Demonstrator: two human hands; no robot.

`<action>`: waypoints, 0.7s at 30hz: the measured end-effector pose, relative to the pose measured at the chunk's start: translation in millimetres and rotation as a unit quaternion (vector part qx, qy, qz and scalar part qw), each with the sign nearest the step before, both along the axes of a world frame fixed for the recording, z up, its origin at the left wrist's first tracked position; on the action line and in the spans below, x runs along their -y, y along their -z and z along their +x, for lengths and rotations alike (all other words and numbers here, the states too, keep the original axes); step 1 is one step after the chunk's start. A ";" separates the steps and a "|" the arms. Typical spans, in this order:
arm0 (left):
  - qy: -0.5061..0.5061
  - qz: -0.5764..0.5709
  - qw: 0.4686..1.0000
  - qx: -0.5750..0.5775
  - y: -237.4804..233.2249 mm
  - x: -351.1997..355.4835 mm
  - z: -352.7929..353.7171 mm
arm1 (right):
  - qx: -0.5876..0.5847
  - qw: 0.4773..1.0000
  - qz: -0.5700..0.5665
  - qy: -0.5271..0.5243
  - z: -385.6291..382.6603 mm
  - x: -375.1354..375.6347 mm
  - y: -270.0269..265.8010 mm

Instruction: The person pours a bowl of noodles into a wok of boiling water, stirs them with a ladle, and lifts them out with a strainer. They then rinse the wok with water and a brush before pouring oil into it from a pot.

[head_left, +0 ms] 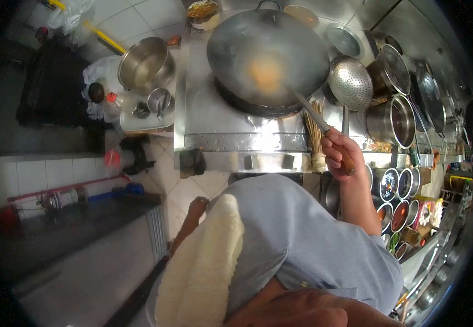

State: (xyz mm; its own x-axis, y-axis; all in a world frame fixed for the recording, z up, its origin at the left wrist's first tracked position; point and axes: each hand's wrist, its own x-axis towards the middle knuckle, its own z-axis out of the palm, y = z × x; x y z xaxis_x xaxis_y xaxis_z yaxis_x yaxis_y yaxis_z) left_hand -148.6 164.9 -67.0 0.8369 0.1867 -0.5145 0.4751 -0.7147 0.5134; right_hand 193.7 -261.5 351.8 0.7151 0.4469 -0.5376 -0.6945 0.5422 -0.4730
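My right hand is closed round the wooden grip of a long-handled wok tool. Its metal shaft slopes into a big dark wok on the stove, and steam hides its head. Blurred orange-brown food lies in the bottom of the wok. My left hand hangs low beside my body, near a pale towel over my shoulder. It is small and partly covered, so its fingers do not show clearly. A bamboo wok brush stands just left of my right hand.
Right of the wok are a perforated strainer and several pots. Seasoning containers line the lower right. To the left, a steel pot, a small metal cup and a red-capped bottle crowd a side surface.
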 end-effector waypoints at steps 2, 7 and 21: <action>-0.176 -0.084 0.977 -0.083 -40.8 9.3 16.2 | 0.018 1.000 -0.003 0.000 -1.9 6.9 3.4; -0.199 -0.096 0.964 -0.144 -77.4 13.8 35.4 | 0.109 0.987 -0.119 0.000 -4.8 2.7 -7.1; -0.179 -0.088 0.978 -0.054 -39.7 1.1 25.2 | 0.386 0.685 -0.607 -0.117 7.5 40.7 -11.2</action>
